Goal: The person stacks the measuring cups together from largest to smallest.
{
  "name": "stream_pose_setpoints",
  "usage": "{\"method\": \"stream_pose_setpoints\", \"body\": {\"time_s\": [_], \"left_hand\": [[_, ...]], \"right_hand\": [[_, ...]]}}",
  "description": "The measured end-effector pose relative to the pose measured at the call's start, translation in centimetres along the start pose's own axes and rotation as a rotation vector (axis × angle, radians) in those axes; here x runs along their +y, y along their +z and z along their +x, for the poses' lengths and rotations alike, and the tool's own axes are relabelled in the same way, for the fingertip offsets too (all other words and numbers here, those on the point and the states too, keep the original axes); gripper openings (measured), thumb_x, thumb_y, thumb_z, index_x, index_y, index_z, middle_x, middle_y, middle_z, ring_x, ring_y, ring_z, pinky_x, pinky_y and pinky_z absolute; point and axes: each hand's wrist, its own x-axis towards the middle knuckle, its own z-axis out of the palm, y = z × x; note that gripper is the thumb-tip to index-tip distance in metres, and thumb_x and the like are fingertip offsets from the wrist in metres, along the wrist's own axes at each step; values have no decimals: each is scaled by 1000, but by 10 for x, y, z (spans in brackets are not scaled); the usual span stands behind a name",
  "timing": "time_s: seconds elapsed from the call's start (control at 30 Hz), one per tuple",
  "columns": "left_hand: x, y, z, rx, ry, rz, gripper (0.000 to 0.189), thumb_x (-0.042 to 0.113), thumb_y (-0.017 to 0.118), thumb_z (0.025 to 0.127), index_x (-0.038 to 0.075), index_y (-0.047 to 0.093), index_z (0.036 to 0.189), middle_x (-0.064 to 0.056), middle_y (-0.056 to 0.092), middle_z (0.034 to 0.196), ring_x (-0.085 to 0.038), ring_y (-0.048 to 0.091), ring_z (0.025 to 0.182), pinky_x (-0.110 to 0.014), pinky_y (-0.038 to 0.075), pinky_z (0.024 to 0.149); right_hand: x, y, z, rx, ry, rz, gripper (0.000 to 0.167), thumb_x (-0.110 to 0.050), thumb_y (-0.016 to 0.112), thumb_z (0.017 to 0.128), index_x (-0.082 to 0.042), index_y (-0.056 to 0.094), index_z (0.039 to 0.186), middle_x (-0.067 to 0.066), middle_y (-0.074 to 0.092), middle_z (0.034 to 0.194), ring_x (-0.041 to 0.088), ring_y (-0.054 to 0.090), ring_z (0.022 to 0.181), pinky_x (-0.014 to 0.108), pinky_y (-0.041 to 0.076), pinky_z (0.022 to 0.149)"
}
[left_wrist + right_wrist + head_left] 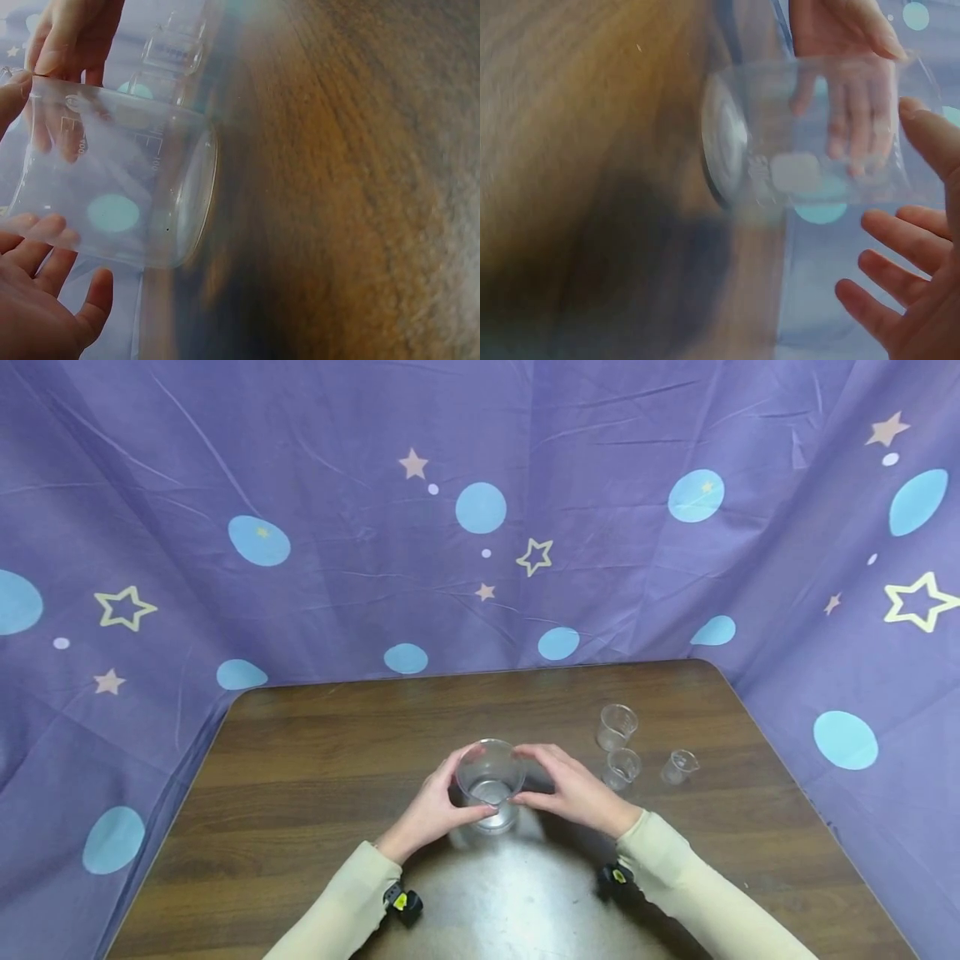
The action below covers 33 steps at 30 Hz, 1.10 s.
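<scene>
While upright on the table [300,760], clear beaker [491,785] — cupped between left hand [435,806], right hand [573,789], fingers curled round it.

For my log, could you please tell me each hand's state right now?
Left hand: holding the clear beaker.
Right hand: holding the same beaker from the other side.

Clear glossy beaker [491,783], dark wood table [315,760]

Both hands [506,797] cupped inward, fingers curled
</scene>
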Motion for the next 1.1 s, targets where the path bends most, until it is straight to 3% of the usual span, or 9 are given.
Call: {"method": "stream_pose_setpoints", "body": {"time_s": [0.3, 0.47, 0.7, 0.93, 1.1], "left_hand": [[2, -2, 1, -8, 11, 7, 92, 25, 93, 79, 18, 44, 156, -2, 54, 153, -23, 49, 140, -45, 46, 109], [2, -4, 2, -6, 16, 29, 91, 26, 93, 78, 18, 45, 155, -1, 54, 153, -23, 49, 140, -46, 46, 106], [1, -5, 5, -16, 13, 31, 92, 26, 93, 79, 16, 44, 155, -3, 53, 155, -24, 48, 142, -49, 45, 108], [0, -5, 4, -25, 8, 17, 92, 28, 93, 79, 16, 44, 155, -4, 52, 155, -25, 48, 142, -50, 44, 111], [-3, -4, 2, -25, 5, 2, 91, 27, 93, 79, 17, 44, 155, -3, 53, 155, -24, 48, 142, -48, 43, 113]], "right_hand": [[8, -49, 2, -30, -69, -160, 51, -23, 81, 92, -2, 63, 135, 14, 66, 134, 33, 59, 128, 50, 47, 110], [18, -79, 4, -59, -50, -232, 46, -21, 80, 93, -1, 65, 132, 14, 68, 132, 36, 59, 129, 53, 45, 111], [39, -116, 7, -87, -26, -300, 40, -14, 80, 92, 1, 67, 127, 14, 70, 125, 34, 61, 120, 52, 49, 103], [64, -144, 7, -182, 6, -354, 45, -3, 79, 88, 2, 65, 131, 16, 69, 128, 38, 59, 125, 54, 45, 109], [79, -152, 8, -261, 46, -351, 53, 3, 78, 84, 1, 63, 135, 18, 67, 133, 40, 57, 128, 57, 42, 112]]}}
